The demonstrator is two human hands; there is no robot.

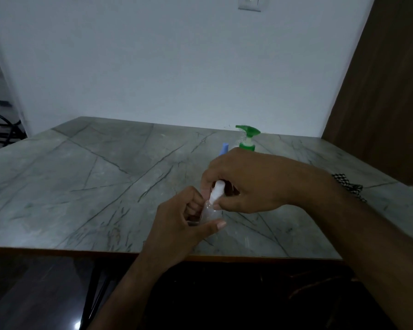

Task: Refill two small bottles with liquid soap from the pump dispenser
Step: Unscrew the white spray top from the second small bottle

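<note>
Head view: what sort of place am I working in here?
Probably a room in a home or small office, not a workshop: a grey marble-patterned tabletop against a plain white wall with a switch plate, and a brown wooden panel, perhaps a door, at right.

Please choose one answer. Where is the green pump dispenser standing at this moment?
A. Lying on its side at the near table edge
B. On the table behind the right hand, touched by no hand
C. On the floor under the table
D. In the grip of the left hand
B: the green pump dispenser stands upright on the table beyond the right hand, while both hands, left hand included, are busy with a small clear bottle.
</note>
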